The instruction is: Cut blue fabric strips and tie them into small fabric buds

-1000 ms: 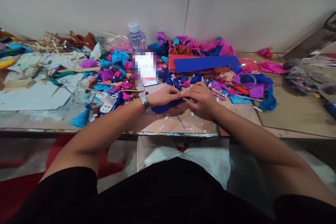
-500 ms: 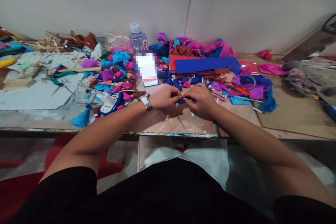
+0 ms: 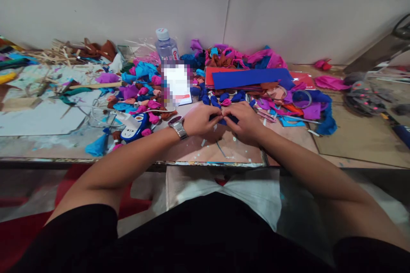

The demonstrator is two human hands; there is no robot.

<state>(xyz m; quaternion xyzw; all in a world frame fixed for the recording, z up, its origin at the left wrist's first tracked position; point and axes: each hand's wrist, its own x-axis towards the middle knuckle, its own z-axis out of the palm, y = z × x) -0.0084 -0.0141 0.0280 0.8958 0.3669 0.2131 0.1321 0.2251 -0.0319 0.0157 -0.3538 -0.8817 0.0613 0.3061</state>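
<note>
Just above the table's front part, my left hand and my right hand meet almost fingertip to fingertip. Both are closed in a pinch on a small dark blue crumpled piece, which looks like thin paper or cloth. The fingers cover most of it, so its shape is unclear. A watch is on my left wrist. Right behind the hands lie several knotted blue bundles and a small pink one. A flat blue sheet rests farther back, over a red one.
A phone leans against a water bottle. To the left are a blue-and-white power socket with cables and many coloured scraps. A tape roll and pink tool handles lie to the right. A wall stands behind.
My left hand has shifted slightly left and its wrist has turned. The fingertips of both hands still meet at the blue piece, which shows less between them.
</note>
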